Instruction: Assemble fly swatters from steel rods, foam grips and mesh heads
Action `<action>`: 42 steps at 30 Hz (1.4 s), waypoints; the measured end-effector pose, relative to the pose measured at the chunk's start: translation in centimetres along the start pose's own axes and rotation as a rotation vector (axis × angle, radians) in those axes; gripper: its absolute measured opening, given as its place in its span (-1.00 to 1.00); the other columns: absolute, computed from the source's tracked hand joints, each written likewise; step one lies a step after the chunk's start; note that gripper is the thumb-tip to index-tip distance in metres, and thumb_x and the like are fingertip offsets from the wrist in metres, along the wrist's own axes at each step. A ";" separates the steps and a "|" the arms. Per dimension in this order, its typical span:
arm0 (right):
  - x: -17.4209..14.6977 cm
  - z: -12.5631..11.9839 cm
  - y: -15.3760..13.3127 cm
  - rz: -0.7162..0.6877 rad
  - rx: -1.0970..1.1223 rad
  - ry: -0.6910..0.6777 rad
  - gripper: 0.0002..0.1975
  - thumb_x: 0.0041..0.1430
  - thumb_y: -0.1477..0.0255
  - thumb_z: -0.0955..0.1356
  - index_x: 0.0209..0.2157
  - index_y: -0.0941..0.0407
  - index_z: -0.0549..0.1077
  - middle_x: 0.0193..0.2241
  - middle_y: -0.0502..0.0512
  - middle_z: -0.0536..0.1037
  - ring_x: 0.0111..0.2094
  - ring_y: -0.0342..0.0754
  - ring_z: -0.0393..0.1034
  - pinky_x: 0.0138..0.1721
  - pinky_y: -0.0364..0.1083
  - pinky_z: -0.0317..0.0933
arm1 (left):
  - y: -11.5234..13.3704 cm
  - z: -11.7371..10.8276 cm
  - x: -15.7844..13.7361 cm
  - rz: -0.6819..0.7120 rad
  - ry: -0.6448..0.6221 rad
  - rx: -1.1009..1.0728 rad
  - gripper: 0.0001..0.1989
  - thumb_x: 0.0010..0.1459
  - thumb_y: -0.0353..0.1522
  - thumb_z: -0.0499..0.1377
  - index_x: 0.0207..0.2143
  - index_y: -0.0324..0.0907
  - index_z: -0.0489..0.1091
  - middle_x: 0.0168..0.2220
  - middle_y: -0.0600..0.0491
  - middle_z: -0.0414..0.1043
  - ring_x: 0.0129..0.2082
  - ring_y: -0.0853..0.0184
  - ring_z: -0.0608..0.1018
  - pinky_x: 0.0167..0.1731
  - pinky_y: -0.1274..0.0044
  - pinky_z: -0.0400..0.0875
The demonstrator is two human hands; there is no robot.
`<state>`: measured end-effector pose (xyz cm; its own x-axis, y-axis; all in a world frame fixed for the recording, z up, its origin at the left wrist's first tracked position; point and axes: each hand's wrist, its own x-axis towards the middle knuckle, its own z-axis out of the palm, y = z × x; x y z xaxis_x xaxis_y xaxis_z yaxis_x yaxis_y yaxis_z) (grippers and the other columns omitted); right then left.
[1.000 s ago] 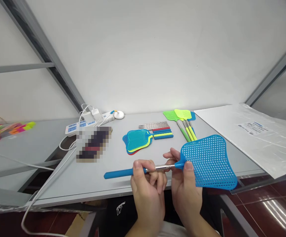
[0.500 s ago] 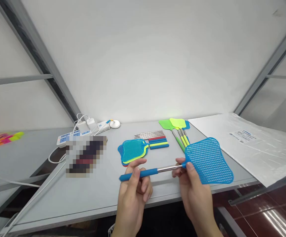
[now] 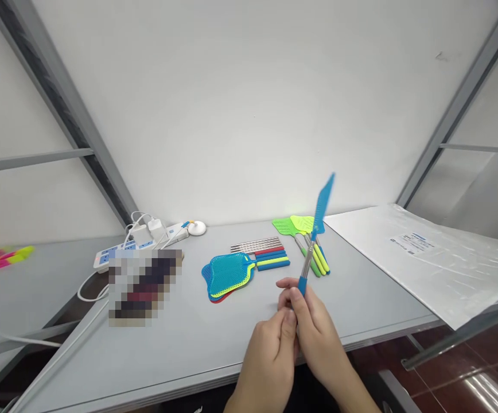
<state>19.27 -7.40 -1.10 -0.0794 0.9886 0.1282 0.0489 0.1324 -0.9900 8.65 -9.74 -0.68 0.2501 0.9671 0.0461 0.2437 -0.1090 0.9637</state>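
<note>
A blue fly swatter (image 3: 308, 261) stands nearly upright before me, its head turned edge-on and its metal shaft leading down to a blue grip. My right hand (image 3: 318, 330) is closed around the grip. Just below, my left hand (image 3: 270, 353) is closed at the lower end of the handle, touching the right hand; the handle's end is hidden by the fingers. On the table lie a stack of loose swatter heads (image 3: 229, 274), several metal rods (image 3: 255, 244) and coloured grips (image 3: 272, 261). Behind the held swatter lie assembled green and yellow swatters (image 3: 303, 226).
A white plastic package (image 3: 438, 252) with a label covers the table's right side. At the left are a power strip (image 3: 107, 258) with plugs and cables, a round white device (image 3: 197, 228) and a blurred-out object (image 3: 146, 287). The front table edge (image 3: 146, 390) runs below.
The swatter has swung from lying sideways to nearly upright, its head now edge-on. My right hand has shifted from the neck to the grip, and my left hand has come in beside it.
</note>
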 end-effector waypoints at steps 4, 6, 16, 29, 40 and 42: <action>3.6 -3.3 -1.0 -0.095 -0.494 0.170 -0.53 0.36 0.14 0.11 0.11 0.12 0.31 -0.33 0.15 0.53 -0.27 0.06 0.46 -0.27 -0.05 0.28 | 0.1 -1.4 0.9 0.134 0.125 0.349 -0.55 0.39 -0.18 -0.15 -0.49 -0.13 0.29 -0.50 0.08 0.35 -0.44 0.33 0.38 -0.38 0.49 0.20; 6.0 -5.5 -1.6 -0.024 -0.784 0.256 -0.50 0.38 0.22 0.09 0.25 0.13 0.12 -0.15 0.25 0.54 -0.12 0.11 0.46 -0.18 -0.02 0.26 | -0.1 -2.4 1.4 0.195 0.196 0.457 -0.64 0.38 -0.20 -0.11 -0.36 -0.10 0.38 -0.39 0.05 0.43 -0.33 0.26 0.43 -0.29 0.45 0.24; 14.2 -7.4 0.0 0.235 -1.193 0.157 -0.66 0.34 0.31 0.27 0.04 0.21 0.36 -0.12 0.20 0.51 -0.18 0.02 0.46 -0.17 0.06 0.37 | -3.6 -5.7 2.2 0.311 0.410 0.629 -0.78 0.34 -0.29 0.01 -0.22 -0.10 0.44 -0.13 0.00 0.42 -0.06 0.15 0.35 -0.06 0.27 0.27; 12.5 -7.0 1.0 0.155 -1.370 0.172 -0.75 0.34 0.36 0.20 -0.07 0.20 0.36 -0.14 0.32 0.45 -0.17 0.09 0.44 -0.28 -0.05 0.24 | -3.2 -5.3 1.9 0.291 0.378 0.609 -0.78 0.34 -0.31 0.00 -0.23 -0.13 0.43 -0.14 -0.01 0.41 -0.10 0.18 0.35 -0.09 0.28 0.28; 19.8 -0.3 -2.2 -0.269 -1.368 -0.301 -0.67 0.31 0.30 0.32 0.04 0.12 0.38 0.02 0.17 0.43 -0.08 0.01 0.41 -0.08 0.09 0.36 | -2.6 -4.9 1.8 0.252 0.315 0.642 -0.78 0.35 -0.34 -0.02 -0.26 -0.14 0.40 -0.20 0.00 0.38 -0.17 0.21 0.35 -0.13 0.31 0.28; 21.9 1.4 -2.1 -0.313 -1.355 -0.445 -0.66 0.29 0.30 0.33 0.05 0.12 0.38 0.03 0.17 0.43 -0.07 0.01 0.41 -0.07 0.10 0.36 | -2.6 -4.9 1.7 0.243 0.306 0.648 -0.78 0.35 -0.34 -0.03 -0.26 -0.15 0.40 -0.22 0.00 0.37 -0.18 0.22 0.35 -0.14 0.32 0.29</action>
<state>16.03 13.90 3.68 -0.5453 0.8370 0.0456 0.8331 0.5472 -0.0808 3.88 -6.70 -1.84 0.1190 0.9090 0.3994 0.7406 -0.3492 0.5741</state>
